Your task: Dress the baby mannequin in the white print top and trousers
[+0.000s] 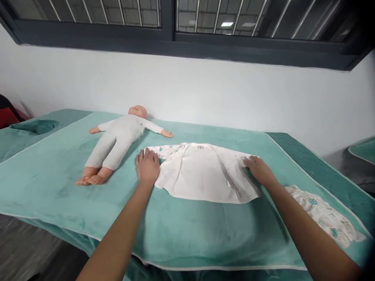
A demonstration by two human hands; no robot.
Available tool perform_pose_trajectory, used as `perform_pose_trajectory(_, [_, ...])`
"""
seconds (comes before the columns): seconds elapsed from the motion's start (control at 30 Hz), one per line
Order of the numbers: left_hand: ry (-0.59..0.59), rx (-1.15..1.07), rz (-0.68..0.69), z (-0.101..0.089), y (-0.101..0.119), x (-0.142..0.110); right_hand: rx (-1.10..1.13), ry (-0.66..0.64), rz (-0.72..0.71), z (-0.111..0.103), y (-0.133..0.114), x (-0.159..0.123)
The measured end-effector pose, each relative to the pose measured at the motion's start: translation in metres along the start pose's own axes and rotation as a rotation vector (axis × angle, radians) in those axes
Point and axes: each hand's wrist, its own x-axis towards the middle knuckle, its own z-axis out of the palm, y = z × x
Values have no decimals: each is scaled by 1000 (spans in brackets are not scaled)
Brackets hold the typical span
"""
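A small white baby shirt (202,175) lies spread on the green bed cover, its plain side up and a label at the neck. The left sleeve shows a printed pattern. My left hand (148,166) rests with fingers stretched over the end of that sleeve. At the other sleeve's end, my right hand (259,168) has its fingers closed on the cuff, the fingertips partly hidden. Left of the shirt, a baby doll (120,136) in a white body suit lies on its back, arms spread.
Folded patterned baby clothing (324,214) lies to the right, beside my right forearm. The green cover (187,234) has a pale piped front edge. A white wall (187,89) and a dark-framed barred window (168,43) stand behind. A red and black object (8,115) sits far left.
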Motion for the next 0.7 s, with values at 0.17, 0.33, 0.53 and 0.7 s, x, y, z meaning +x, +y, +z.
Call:
perform_pose_trajectory(0.17, [71, -149, 46, -10, 0, -7, 382, 62, -158, 10, -120, -23])
perform_pose_trajectory(0.33, [-5, -200, 124, -20, -4, -24, 528, -297, -119, 77, -237, -28])
perform_pose_trajectory(0.53, [-272, -514, 74, -21, -6, -34, 461, -217, -70, 106, -246, -19])
perform_pose_trajectory(0.7, [-396, -947, -106, -26, -2, -36, 437, -223, -61, 101, -238, -18])
